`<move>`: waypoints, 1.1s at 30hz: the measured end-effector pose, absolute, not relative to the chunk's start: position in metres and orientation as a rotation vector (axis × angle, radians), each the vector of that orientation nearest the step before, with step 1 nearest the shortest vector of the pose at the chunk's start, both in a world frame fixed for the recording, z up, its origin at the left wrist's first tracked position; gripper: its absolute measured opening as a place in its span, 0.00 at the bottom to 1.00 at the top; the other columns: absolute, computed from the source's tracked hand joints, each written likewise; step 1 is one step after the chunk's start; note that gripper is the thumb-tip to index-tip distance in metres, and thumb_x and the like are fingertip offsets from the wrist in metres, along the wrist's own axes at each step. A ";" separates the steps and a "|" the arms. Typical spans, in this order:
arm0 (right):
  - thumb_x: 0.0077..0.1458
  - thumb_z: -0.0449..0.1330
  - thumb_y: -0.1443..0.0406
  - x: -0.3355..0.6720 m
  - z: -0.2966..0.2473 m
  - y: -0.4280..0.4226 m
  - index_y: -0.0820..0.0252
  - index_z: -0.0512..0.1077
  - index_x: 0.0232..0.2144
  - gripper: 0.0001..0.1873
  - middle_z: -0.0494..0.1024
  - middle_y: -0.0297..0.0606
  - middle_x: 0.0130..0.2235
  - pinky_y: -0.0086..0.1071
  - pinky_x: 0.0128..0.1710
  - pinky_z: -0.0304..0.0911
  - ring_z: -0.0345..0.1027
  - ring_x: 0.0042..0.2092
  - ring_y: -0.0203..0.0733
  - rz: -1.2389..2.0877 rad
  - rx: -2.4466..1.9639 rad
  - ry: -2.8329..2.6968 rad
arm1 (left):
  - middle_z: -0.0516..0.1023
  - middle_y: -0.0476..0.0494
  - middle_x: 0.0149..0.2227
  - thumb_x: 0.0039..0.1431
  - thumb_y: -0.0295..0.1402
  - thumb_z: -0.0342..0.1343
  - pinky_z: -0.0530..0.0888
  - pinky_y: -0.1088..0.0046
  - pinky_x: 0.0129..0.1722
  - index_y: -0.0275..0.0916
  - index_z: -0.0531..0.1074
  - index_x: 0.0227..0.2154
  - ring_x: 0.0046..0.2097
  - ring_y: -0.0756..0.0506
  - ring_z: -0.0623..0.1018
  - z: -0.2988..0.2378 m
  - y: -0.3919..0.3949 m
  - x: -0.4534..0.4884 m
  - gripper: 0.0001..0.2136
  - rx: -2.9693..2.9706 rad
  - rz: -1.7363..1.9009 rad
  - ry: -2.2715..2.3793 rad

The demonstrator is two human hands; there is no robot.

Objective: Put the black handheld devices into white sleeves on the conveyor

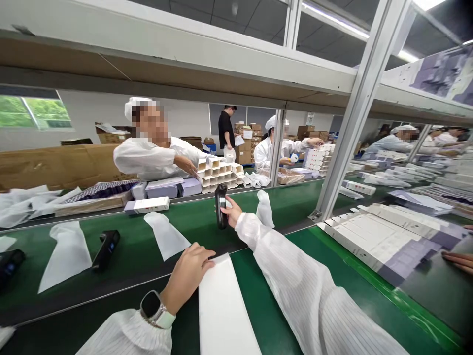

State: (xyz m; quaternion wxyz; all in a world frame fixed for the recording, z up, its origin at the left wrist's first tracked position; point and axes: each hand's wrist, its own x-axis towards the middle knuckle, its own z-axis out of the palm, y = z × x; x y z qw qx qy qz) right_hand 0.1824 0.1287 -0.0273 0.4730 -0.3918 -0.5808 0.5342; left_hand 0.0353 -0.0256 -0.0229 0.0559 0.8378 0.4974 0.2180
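Note:
My right hand (232, 213) reaches over the green conveyor belt and grips a black handheld device (221, 207), held upright. Nearer to me, my left hand (189, 271) has its fingers closed at the top edge of a long white packing sleeve (226, 308), which lies flat on the near surface. A watch is on the left wrist. On the belt to the left rests another black device (106, 250), between a loose white sleeve (66, 254) and a second one (166, 235). A further white sleeve (264, 209) lies just beyond my right forearm.
Across the belt (195, 224), a co-worker's hand (186, 165) touches stacked open boxes (218, 173). A metal post (351, 118) rises at the right, beside flat white-and-purple cartons (391, 236). Another person's hand (458, 259) shows at the right edge. A shelf (177, 54) runs overhead.

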 end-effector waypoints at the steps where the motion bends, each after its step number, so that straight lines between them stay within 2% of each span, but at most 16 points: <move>1: 0.44 0.56 0.68 0.190 -0.020 0.121 0.50 0.44 0.50 0.33 0.69 0.35 0.39 0.35 0.34 0.64 0.67 0.40 0.39 1.397 -0.844 -1.341 | 0.69 0.46 0.31 0.55 0.35 0.45 0.66 0.70 0.34 0.41 0.68 0.37 0.36 0.46 0.68 -0.026 -0.025 0.035 0.10 2.538 0.686 1.531; 5: 0.36 0.62 0.70 0.214 0.001 0.088 0.48 0.51 0.44 0.34 0.70 0.32 0.34 0.36 0.29 0.64 0.69 0.35 0.42 1.640 -0.523 -1.120 | 0.69 0.46 0.30 0.56 0.33 0.43 0.67 0.71 0.31 0.39 0.67 0.31 0.34 0.46 0.69 -0.034 -0.025 0.033 0.08 2.669 0.697 1.580; 10: 0.36 0.62 0.71 0.218 0.006 0.065 0.47 0.49 0.45 0.35 0.71 0.31 0.33 0.37 0.29 0.65 0.70 0.33 0.42 1.652 -0.488 -1.200 | 0.67 0.41 0.43 0.55 0.32 0.46 0.65 0.63 0.39 0.39 0.70 0.27 0.47 0.40 0.64 -0.035 -0.027 0.035 0.09 3.061 0.824 1.548; 14: 0.35 0.63 0.70 0.207 0.005 0.057 0.47 0.48 0.45 0.37 0.70 0.30 0.33 0.36 0.28 0.66 0.70 0.32 0.41 1.589 -0.498 -1.242 | 0.68 0.41 0.39 0.54 0.34 0.48 0.65 0.64 0.37 0.39 0.72 0.26 0.43 0.41 0.66 -0.030 -0.029 0.038 0.10 3.097 0.830 1.646; 20: 0.32 0.64 0.68 0.191 0.005 0.048 0.46 0.43 0.49 0.45 0.69 0.29 0.32 0.35 0.26 0.66 0.70 0.29 0.39 1.462 -0.628 -1.364 | 0.68 0.41 0.39 0.54 0.37 0.47 0.62 0.64 0.36 0.39 0.72 0.25 0.42 0.40 0.64 -0.022 -0.029 0.038 0.11 3.025 0.762 1.680; 23: 0.34 0.63 0.64 0.187 0.004 0.047 0.49 0.49 0.46 0.37 0.69 0.29 0.28 0.31 0.24 0.64 0.68 0.28 0.38 1.442 -0.712 -1.404 | 0.67 0.41 0.37 0.52 0.39 0.48 0.61 0.64 0.35 0.39 0.72 0.23 0.41 0.40 0.64 -0.016 -0.029 0.038 0.11 2.923 0.806 1.681; 27: 0.37 0.61 0.58 0.186 0.003 0.047 0.55 0.57 0.37 0.24 0.68 0.27 0.23 0.28 0.22 0.61 0.65 0.25 0.34 1.455 -0.766 -1.424 | 0.64 0.44 0.34 0.46 0.45 0.53 0.61 0.63 0.38 0.38 0.68 0.17 0.40 0.41 0.62 -0.006 -0.028 0.041 0.15 2.678 0.930 1.675; 30: 0.34 0.63 0.56 0.186 0.001 0.047 0.58 0.59 0.31 0.22 0.68 0.27 0.22 0.25 0.23 0.59 0.63 0.23 0.31 1.508 -0.718 -1.475 | 0.62 0.45 0.33 0.41 0.50 0.54 0.61 0.62 0.40 0.38 0.67 0.16 0.41 0.41 0.61 0.006 -0.027 0.042 0.18 2.430 0.986 1.688; 33: 0.34 0.63 0.53 0.185 -0.003 0.045 0.61 0.62 0.27 0.21 0.67 0.28 0.23 0.25 0.26 0.58 0.62 0.24 0.30 1.631 -0.671 -1.565 | 0.61 0.47 0.33 0.41 0.50 0.54 0.62 0.64 0.41 0.38 0.65 0.16 0.42 0.41 0.60 0.017 -0.025 0.039 0.18 2.204 1.048 1.669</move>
